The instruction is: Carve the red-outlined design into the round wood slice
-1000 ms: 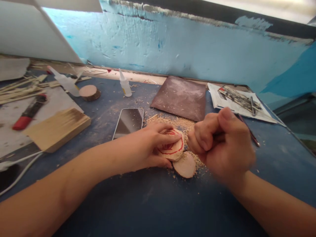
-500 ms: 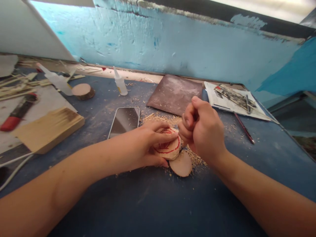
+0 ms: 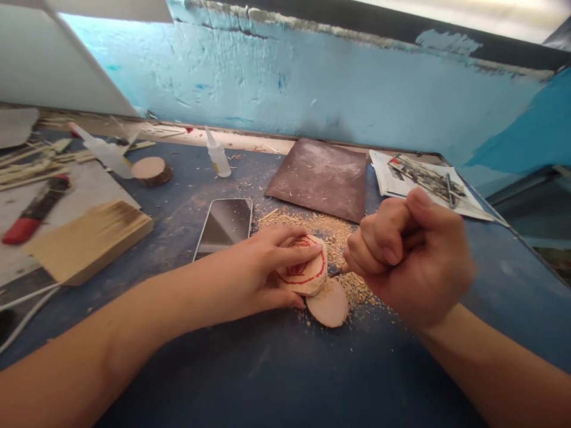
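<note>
My left hand [image 3: 272, 261] grips a pale wooden disc [image 3: 307, 283] marked with red curved lines, thumb at its near edge and fingers across its top. Partly under that disc lies a second, thinner round wood slice [image 3: 329, 308]. To the right, my right hand [image 3: 408, 258] is closed in a fist around a thin carving tool [image 3: 337, 273]. Only the tool's slim dark tip shows, at the right edge of the marked disc; its handle is hidden in the fist. Wood shavings [image 3: 357, 288] lie around the discs.
A phone [image 3: 226, 224] lies behind my left forearm. Farther back are a dark red-brown sheet [image 3: 319, 178], a small bottle [image 3: 218, 157] and another wood slice [image 3: 151, 171]. A wooden block [image 3: 93, 241] and red-handled tool [image 3: 35, 211] lie left; papers [image 3: 383, 175] lie back right.
My right fist has moved right and nearer to me, away from the marked disc, uncovering the tool's tip and more shavings. The left hand keeps its hold.
</note>
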